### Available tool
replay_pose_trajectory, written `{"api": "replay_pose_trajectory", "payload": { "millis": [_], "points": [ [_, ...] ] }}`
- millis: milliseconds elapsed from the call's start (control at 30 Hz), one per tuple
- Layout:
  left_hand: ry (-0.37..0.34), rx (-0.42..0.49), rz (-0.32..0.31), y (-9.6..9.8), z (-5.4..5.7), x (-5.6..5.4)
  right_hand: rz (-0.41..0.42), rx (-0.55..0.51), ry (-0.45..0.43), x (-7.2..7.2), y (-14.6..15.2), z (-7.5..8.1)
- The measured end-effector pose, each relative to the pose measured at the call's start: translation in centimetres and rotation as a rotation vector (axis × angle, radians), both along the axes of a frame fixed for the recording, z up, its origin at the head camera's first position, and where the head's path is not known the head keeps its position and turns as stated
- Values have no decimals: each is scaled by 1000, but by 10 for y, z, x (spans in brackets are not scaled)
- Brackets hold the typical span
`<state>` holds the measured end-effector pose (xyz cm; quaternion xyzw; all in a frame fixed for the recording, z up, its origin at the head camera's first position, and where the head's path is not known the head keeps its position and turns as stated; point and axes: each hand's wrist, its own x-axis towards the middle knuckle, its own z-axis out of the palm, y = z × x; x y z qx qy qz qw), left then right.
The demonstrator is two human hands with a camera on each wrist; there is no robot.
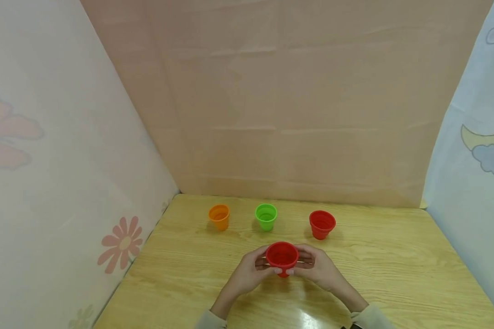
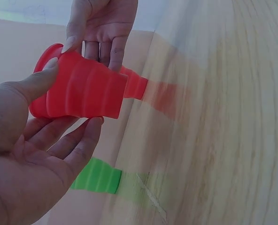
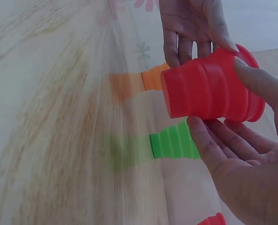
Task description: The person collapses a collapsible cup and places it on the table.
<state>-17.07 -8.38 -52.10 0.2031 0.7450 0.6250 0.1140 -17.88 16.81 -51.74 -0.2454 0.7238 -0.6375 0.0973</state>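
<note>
Both hands hold a red ridged cup point(image 1: 281, 257) between them, upright with its mouth facing up. My left hand point(image 1: 247, 273) grips it from the left, thumb near the rim and fingers curled along the far side. From the right, my right hand point(image 1: 323, 273) grips the same cup in a mirrored hold. Both thumbs meet close together on the near side. In the left wrist view the base of the held cup point(image 2: 85, 86) is raised off the table. The right wrist view shows its stepped wall point(image 3: 209, 89) between the two hands.
Behind the hands, an orange cup point(image 1: 219, 217), a green cup point(image 1: 266, 217) and a second red cup point(image 1: 322, 224) stand upright in a row on the wooden table point(image 1: 411, 274). A tan backdrop point(image 1: 296, 109) closes the back, with printed white sheets on both sides.
</note>
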Motion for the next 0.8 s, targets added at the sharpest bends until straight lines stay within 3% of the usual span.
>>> {"api": "replay_pose_trajectory", "payload": {
  "millis": [533, 800],
  "points": [
    [-26, -10, 35, 0, 1, -4, -27, 25, 9, -3, -1, -1],
    [-77, 33, -2, 2, 1, -6, -44, 56, -1, -1, -2, -1]
  ]
}}
